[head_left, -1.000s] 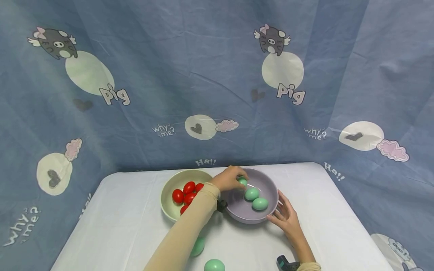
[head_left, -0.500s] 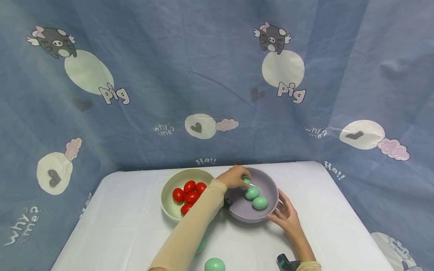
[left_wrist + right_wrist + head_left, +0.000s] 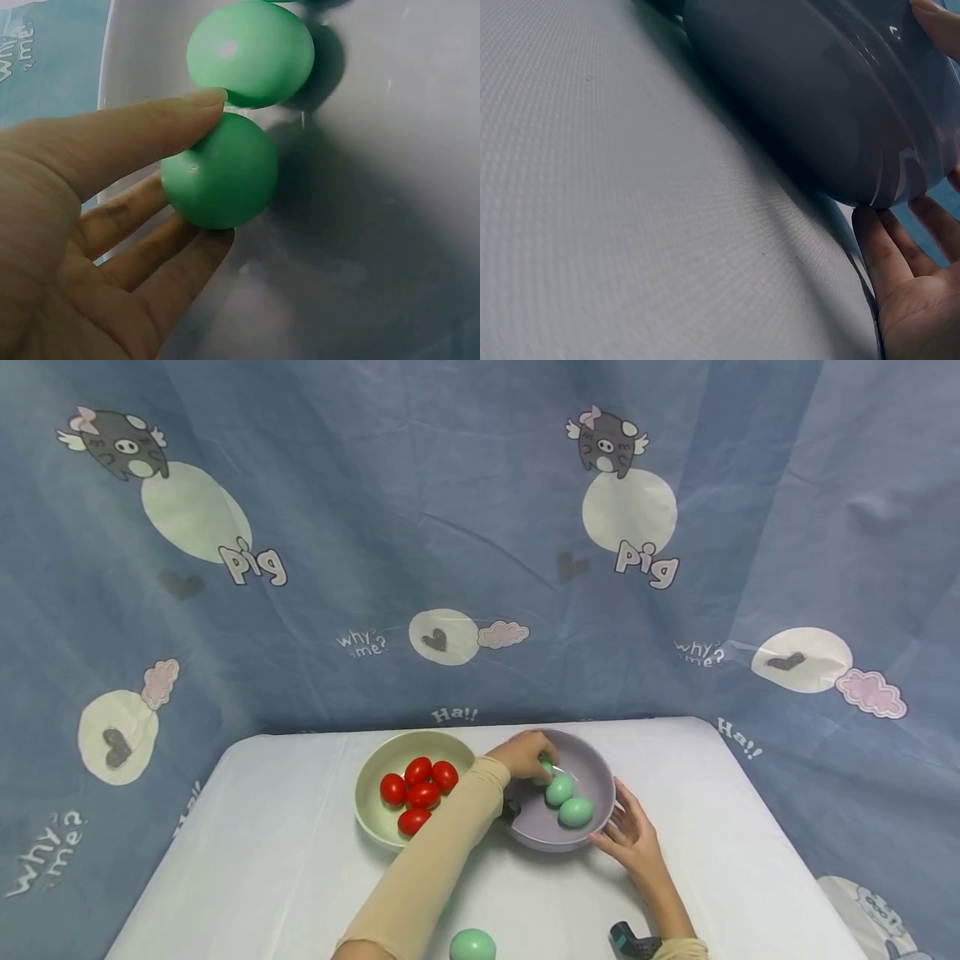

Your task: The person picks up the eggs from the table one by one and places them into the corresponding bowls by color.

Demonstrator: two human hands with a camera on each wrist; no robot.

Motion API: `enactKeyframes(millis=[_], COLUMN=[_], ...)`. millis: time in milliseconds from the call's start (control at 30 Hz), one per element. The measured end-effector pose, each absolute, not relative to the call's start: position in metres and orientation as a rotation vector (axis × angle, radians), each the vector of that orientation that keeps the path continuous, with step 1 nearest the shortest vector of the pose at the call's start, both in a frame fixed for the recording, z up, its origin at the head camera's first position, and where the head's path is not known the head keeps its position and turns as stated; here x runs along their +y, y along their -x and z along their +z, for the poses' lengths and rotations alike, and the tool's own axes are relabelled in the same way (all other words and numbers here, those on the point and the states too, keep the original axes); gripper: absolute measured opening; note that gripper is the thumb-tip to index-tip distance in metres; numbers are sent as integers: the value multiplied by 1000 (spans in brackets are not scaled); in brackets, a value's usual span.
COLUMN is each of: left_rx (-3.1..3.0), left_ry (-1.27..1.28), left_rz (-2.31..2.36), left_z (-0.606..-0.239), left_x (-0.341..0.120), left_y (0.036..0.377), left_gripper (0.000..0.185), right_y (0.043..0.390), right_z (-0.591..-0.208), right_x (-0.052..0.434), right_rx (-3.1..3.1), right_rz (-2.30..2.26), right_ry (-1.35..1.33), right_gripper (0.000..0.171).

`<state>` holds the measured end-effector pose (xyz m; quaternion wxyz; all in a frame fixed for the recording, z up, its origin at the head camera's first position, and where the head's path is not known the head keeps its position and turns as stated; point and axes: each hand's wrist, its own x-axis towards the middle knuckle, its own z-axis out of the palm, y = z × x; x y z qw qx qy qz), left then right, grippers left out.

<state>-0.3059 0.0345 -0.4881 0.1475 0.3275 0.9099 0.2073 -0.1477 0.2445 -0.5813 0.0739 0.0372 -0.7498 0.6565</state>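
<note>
My left hand [image 3: 525, 753] reaches into the purple bowl [image 3: 597, 768] and pinches a green toy egg [image 3: 217, 176] between thumb and fingertips, low over the bowl's bottom. Two more green eggs lie in that bowl: one egg [image 3: 560, 790] close beside the held one, another egg [image 3: 576, 812] nearer the front right. Outside the bowl's right side, my right hand [image 3: 633, 839] rests its spread fingers against the wall. In the right wrist view, the fingertips [image 3: 870, 217] touch the bowl's underside curve, with the thumb higher up near the rim.
Left of the purple bowl stands a pale green bowl [image 3: 367, 802] holding several red eggs [image 3: 423, 796]; my left sleeve [image 3: 442, 852] passes over its right edge. A green egg [image 3: 472, 945] lies on the white table [image 3: 262, 860] at the front. Behind hangs a blue curtain [image 3: 480, 527].
My left hand has shifted slightly right and lower into the purple bowl with its green egg. The egg beside it has nudged slightly. My right hand stays against the bowl.
</note>
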Motion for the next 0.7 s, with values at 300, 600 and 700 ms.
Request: enactKeyframes(millis=[300, 600, 700], left_rx=[2623, 2596, 2576], left_ry=[-891, -904, -916], left_rz=[561, 599, 644], left_z=[-480, -480, -480], left_x=[32, 31, 29], left_y=[296, 298, 302], left_gripper=[36, 39, 39], right_y=[145, 145, 147], right_z=[-581, -581, -580], right_x=[243, 243, 243], right_rx=[-2256, -2251, -2253], right_rz=[1971, 1974, 1972], right_ry=[-84, -100, -100], right_gripper=[96, 96, 96])
